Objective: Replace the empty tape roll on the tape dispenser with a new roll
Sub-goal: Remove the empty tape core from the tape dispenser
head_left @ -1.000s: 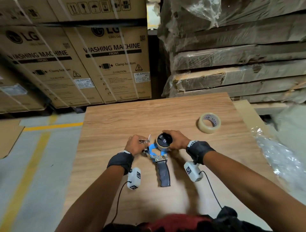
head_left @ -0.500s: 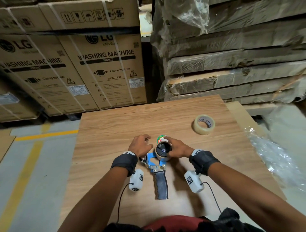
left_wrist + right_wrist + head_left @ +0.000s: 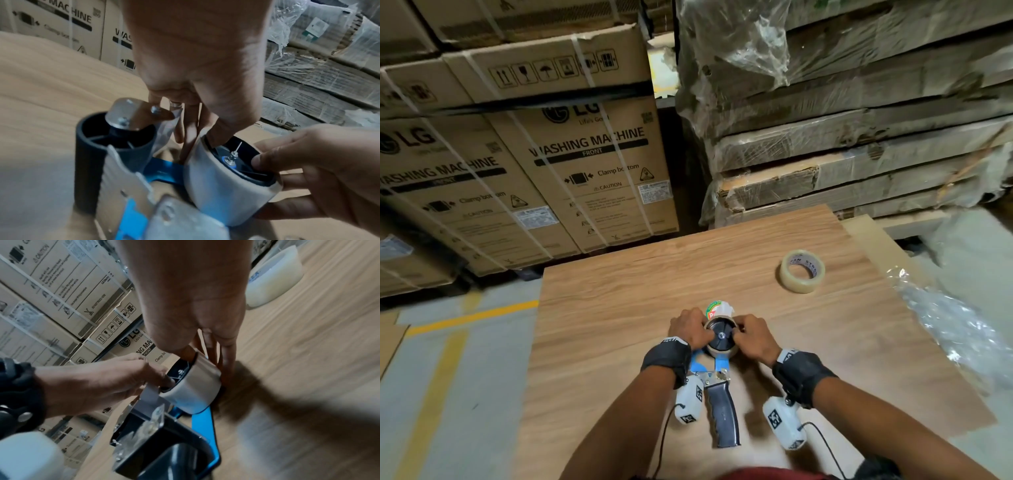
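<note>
The tape dispenser (image 3: pixel 717 373), with a blue frame and a black handle (image 3: pixel 724 418), lies on the wooden table (image 3: pixel 619 308). The empty tape roll (image 3: pixel 720 349), a pale core, sits on the dispenser's black hub. My left hand (image 3: pixel 700 330) pinches the core from the left, thumb at the hub rim and fingers down its side (image 3: pixel 185 146). My right hand (image 3: pixel 739 334) grips it from the right, thumb on the rim and fingers (image 3: pixel 226 356) behind the core (image 3: pixel 193 386). The new clear tape roll (image 3: pixel 803 271) lies flat at the far right of the table.
A small green and red label (image 3: pixel 717 308) shows just beyond the hub. Stacked washing machine cartons (image 3: pixel 592 164) stand behind the table on the left, wrapped flat boards (image 3: pixel 859 154) on the right. Crumpled clear plastic (image 3: pixel 955 329) lies off the table's right edge.
My left hand has left the dispenser's front end and come over to the roll, so both hands now hold it. The head view has moved closer.
</note>
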The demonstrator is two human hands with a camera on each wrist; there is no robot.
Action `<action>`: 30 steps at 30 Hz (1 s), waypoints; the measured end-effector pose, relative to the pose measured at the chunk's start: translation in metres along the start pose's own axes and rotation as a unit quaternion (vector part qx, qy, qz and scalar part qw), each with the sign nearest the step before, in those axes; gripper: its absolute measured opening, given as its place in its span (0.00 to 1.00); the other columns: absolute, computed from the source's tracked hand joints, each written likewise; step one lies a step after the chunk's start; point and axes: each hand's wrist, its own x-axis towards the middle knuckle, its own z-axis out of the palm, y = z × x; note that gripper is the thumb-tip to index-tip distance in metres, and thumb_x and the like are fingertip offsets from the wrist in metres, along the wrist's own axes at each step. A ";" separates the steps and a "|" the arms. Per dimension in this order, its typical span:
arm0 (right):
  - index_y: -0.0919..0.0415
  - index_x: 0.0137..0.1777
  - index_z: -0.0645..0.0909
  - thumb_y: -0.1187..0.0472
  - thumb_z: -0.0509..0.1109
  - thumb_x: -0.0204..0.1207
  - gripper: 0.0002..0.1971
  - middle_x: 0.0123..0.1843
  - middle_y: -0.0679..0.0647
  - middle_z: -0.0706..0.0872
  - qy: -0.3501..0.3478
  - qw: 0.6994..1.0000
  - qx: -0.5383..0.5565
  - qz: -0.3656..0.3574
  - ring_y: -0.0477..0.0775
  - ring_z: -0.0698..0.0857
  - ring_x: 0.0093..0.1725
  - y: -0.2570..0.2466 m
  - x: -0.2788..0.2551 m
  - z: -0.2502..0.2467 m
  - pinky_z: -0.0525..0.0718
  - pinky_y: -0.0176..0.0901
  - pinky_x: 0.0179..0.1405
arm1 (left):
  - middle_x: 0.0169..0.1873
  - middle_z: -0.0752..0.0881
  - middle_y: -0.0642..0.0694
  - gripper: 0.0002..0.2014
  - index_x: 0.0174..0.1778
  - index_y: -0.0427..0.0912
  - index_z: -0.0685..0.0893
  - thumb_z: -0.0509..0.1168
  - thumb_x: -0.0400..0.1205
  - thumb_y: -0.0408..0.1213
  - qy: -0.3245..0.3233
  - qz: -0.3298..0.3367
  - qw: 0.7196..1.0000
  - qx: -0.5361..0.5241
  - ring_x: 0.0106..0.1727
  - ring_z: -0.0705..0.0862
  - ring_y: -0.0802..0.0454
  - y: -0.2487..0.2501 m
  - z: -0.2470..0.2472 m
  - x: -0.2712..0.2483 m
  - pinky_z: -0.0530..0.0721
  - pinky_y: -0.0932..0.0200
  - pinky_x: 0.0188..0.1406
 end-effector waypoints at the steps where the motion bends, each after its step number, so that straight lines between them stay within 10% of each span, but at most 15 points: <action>1: 0.61 0.46 0.90 0.55 0.59 0.61 0.21 0.48 0.68 0.93 0.007 1.000 0.006 0.005 0.61 0.86 0.47 -0.002 -0.001 0.001 0.78 0.46 0.46 | 0.65 0.81 0.36 0.20 0.64 0.43 0.81 0.68 0.75 0.42 0.009 -0.005 1.000 -0.016 0.67 0.80 0.35 0.000 0.001 0.000 0.78 0.49 0.66; 8: 0.62 0.51 0.91 0.50 0.62 0.60 0.25 0.48 0.64 0.94 0.056 0.998 0.028 0.030 0.68 0.89 0.55 -0.008 -0.003 0.012 0.85 0.53 0.51 | 0.47 0.87 0.32 0.05 0.25 0.48 0.72 0.59 0.58 0.44 0.075 -0.005 0.995 -0.066 0.51 0.83 0.32 -0.006 0.012 0.010 0.80 0.48 0.44; 20: 0.50 0.62 0.92 0.54 0.61 0.57 0.32 0.57 0.58 0.95 -0.015 1.000 0.017 0.000 0.58 0.90 0.60 -0.026 -0.015 -0.018 0.84 0.42 0.59 | 0.59 0.89 0.46 0.30 0.60 0.54 0.87 0.57 0.62 0.51 -0.010 0.011 1.000 -0.013 0.67 0.81 0.42 -0.011 0.005 0.005 0.66 0.46 0.71; 30: 0.53 0.60 0.91 0.51 0.64 0.60 0.28 0.55 0.58 0.95 0.052 0.998 -0.022 -0.002 0.67 0.88 0.60 -0.012 -0.009 0.007 0.84 0.49 0.56 | 0.39 0.91 0.43 0.20 0.38 0.48 0.92 0.58 0.61 0.47 0.092 -0.011 0.991 -0.100 0.52 0.83 0.37 -0.002 0.021 0.001 0.71 0.52 0.54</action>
